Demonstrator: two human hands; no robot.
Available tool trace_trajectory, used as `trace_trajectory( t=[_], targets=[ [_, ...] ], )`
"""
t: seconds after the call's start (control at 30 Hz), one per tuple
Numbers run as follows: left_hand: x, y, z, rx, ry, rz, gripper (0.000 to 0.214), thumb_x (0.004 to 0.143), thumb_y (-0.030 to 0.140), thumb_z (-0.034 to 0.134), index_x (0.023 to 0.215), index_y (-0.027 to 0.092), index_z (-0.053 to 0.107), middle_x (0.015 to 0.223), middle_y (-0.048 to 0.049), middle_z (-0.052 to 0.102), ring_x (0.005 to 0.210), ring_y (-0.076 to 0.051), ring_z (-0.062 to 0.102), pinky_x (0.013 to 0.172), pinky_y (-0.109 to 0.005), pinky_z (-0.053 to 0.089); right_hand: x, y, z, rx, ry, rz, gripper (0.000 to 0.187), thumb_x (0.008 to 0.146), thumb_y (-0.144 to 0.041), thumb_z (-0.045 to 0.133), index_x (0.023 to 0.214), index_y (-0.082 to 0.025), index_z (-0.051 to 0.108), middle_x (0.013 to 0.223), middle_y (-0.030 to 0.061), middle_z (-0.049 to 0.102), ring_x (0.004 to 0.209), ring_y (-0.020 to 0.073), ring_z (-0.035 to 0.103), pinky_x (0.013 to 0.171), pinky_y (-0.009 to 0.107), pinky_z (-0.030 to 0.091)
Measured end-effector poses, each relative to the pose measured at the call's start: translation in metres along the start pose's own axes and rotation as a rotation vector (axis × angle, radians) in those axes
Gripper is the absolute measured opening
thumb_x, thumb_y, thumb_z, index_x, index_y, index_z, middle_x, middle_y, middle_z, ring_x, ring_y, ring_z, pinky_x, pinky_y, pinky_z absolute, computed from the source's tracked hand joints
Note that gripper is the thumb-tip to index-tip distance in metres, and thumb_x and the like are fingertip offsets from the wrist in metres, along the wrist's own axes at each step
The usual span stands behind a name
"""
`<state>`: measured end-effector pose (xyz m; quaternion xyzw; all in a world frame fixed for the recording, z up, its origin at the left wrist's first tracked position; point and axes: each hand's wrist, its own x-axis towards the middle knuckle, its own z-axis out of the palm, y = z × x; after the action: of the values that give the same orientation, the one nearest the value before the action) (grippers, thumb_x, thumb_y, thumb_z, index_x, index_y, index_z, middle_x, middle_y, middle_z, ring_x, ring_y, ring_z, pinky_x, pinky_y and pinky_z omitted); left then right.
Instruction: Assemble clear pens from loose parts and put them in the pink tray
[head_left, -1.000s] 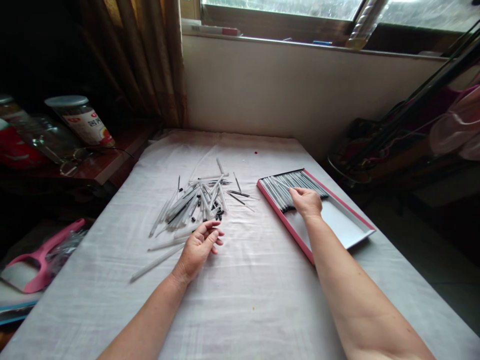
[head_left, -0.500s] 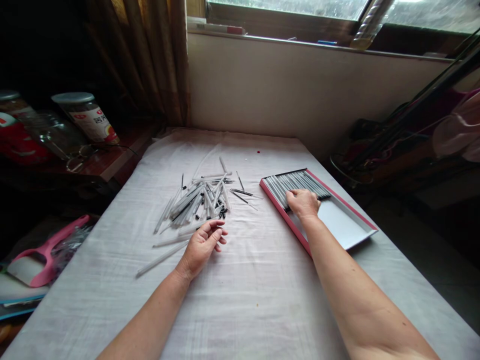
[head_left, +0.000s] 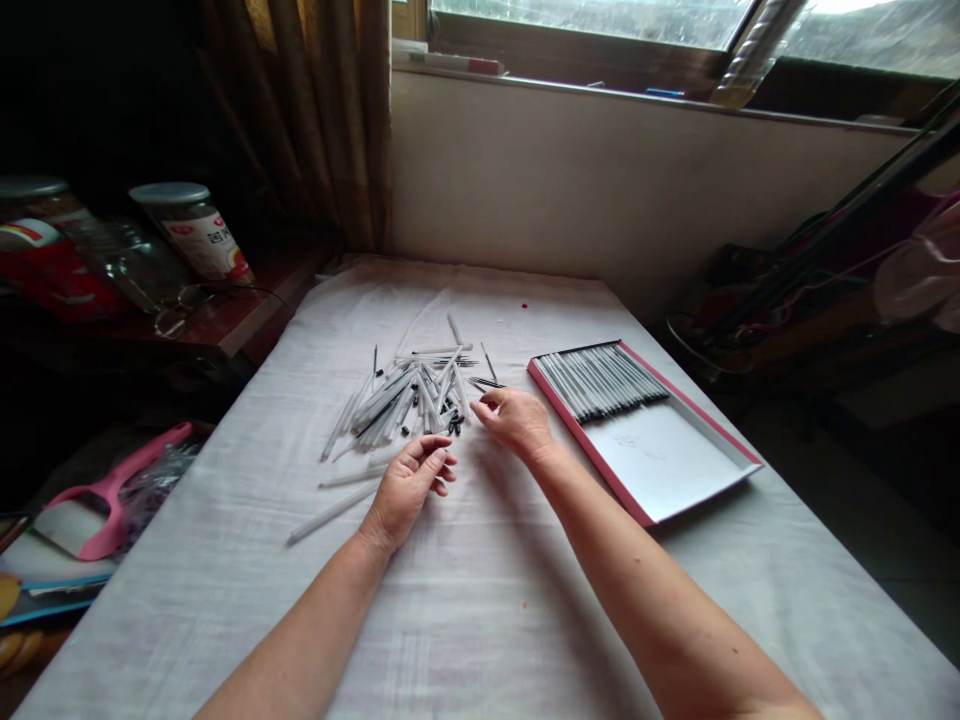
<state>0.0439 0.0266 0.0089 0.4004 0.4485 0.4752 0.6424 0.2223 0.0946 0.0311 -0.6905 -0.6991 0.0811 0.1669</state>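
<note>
My left hand (head_left: 409, 487) rests near the table's middle, palm turned inward, its fingers loosely curved and apart with nothing visible in them. Just beyond it lies a loose pile of clear pen barrels (head_left: 382, 405) with small black pen plugs (head_left: 455, 424) among them. My right hand (head_left: 514, 420) hovers at the right side of the pile, fingers bent and slightly apart, close to some thin dark pen refills (head_left: 487, 382); I see nothing held. To the right, a shallow red-edged box (head_left: 705, 490) has a row of assembled pens (head_left: 600, 380) side by side in its far part.
A white cloth (head_left: 465, 620) covers the table. On a wooden side table (head_left: 247, 310) at left stand a lidded jar (head_left: 199, 235) and a pair of glasses (head_left: 176, 312). Lower left is a pink-handled item (head_left: 112, 500). A curtain and window ledge are behind.
My right hand has left the pens in the box and moved left to the pile's edge. The view has shifted slightly; my left hand stays beside the barrels.
</note>
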Motion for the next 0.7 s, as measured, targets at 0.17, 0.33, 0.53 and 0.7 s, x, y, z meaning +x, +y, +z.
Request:
trace_trajectory(
  t=[0.17, 0.33, 0.53, 0.7],
  targets=[
    [-0.001, 0.001, 0.001, -0.008, -0.014, -0.004, 0.043, 0.066, 0.045, 0.075, 0.094, 0.015, 0.064, 0.076, -0.0016, 0.066, 0.061, -0.01, 0.06, 0.05, -0.019, 0.045, -0.002, -0.012, 0.017, -0.022, -0.081, 0.076, 0.026, 0.082, -0.041, 0.055, 0.084, -0.024, 0.075, 0.085, 0.0068, 0.075, 0.078, 0.0226, 0.067, 0.063, 0.028, 0.042],
    [-0.002, 0.001, 0.001, 0.006, -0.025, 0.005, 0.042, 0.067, 0.045, 0.074, 0.094, 0.015, 0.063, 0.075, -0.0021, 0.065, 0.061, -0.01, 0.06, 0.05, -0.019, 0.045, -0.016, 0.0, 0.023, 0.175, 0.005, 0.146, 0.023, 0.082, -0.033, 0.053, 0.083, -0.022, 0.073, 0.082, 0.0049, 0.074, 0.076, 0.0194, 0.066, 0.067, 0.027, 0.045],
    [0.001, -0.004, 0.003, 0.027, 0.061, 0.09, 0.051, 0.07, 0.044, 0.073, 0.111, 0.018, 0.059, 0.093, -0.0053, 0.065, 0.069, -0.013, 0.063, 0.047, -0.018, 0.047, -0.064, 0.015, 0.031, 0.522, 0.167, -0.027, 0.021, 0.082, -0.035, 0.054, 0.082, -0.021, 0.069, 0.078, 0.0041, 0.071, 0.067, 0.0169, 0.063, 0.067, 0.027, 0.049],
    [0.004, -0.009, 0.002, 0.025, 0.146, 0.161, 0.05, 0.07, 0.044, 0.073, 0.112, 0.02, 0.059, 0.087, -0.0024, 0.06, 0.065, -0.011, 0.06, 0.041, -0.015, 0.041, -0.084, 0.02, 0.026, 0.535, 0.131, -0.165, 0.017, 0.084, -0.033, 0.055, 0.083, -0.021, 0.068, 0.077, 0.0048, 0.069, 0.066, 0.0165, 0.061, 0.065, 0.027, 0.049]
  ],
)
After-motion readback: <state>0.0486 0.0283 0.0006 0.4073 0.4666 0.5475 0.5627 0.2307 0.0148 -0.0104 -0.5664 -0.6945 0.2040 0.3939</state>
